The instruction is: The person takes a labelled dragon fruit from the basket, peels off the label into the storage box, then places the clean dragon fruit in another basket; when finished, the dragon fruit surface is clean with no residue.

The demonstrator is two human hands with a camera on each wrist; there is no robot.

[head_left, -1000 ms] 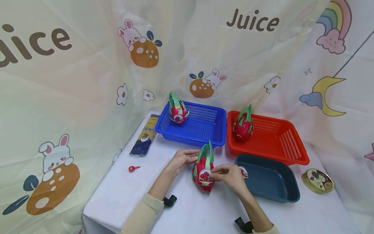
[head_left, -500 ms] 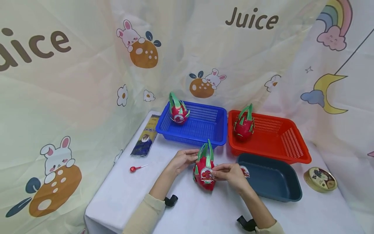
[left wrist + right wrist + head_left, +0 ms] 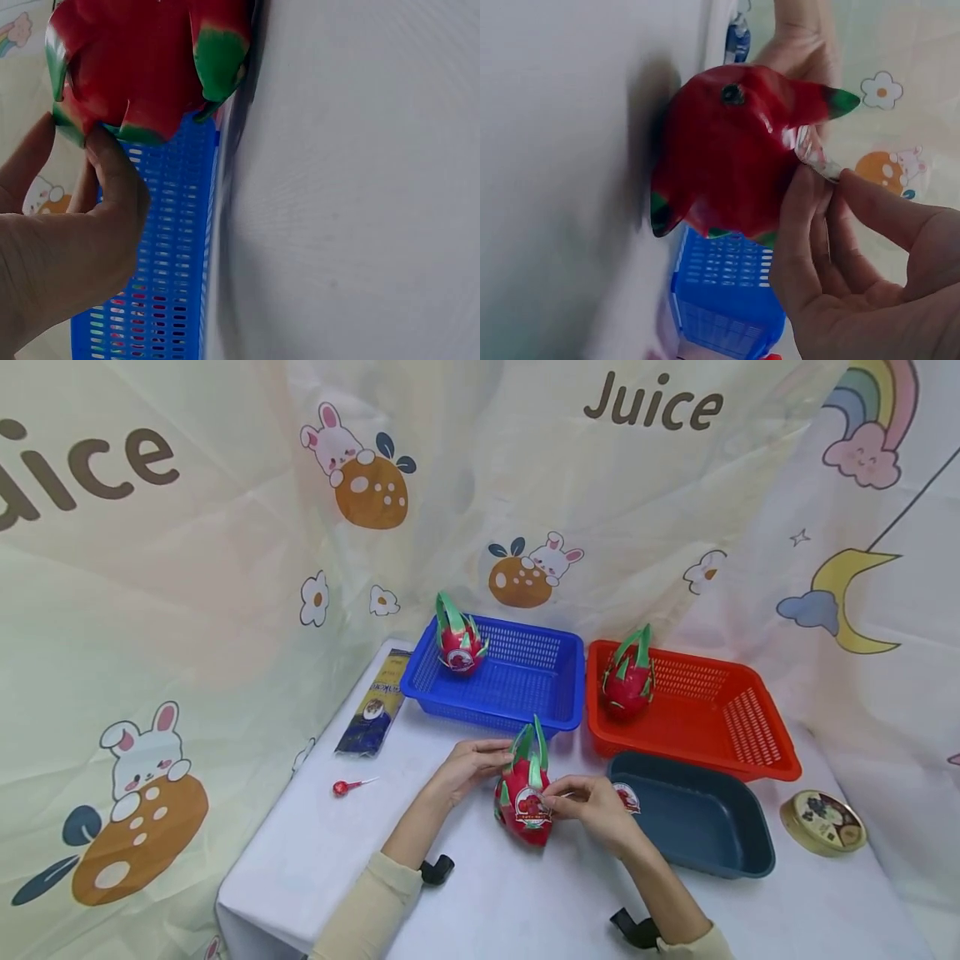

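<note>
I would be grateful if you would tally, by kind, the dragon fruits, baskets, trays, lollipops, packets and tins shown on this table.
Dragon fruits: 3 (held dragon fruit, blue-basket dragon fruit, red-basket dragon fruit)
Baskets: 2 (blue basket, red basket)
Trays: 1 (dark teal tray)
Lollipops: 1 (red lollipop)
Packets: 1 (blue-and-gold packet)
Tins: 1 (gold tin)
Total: 9

Using the dragon fruit (image 3: 517, 810) between the hands as my landmark: easiest way in is from its near side, a lane of bare tablecloth (image 3: 517, 910) between the forearms. Left hand (image 3: 471, 768) and right hand (image 3: 591, 806) block its two sides, and the blue basket (image 3: 525, 689) walls off the back. Off to its right, past that hand, the dark tray (image 3: 705, 822) is in the way. Way more room to its left, just a lollipop (image 3: 341, 788) to dodge.
</note>
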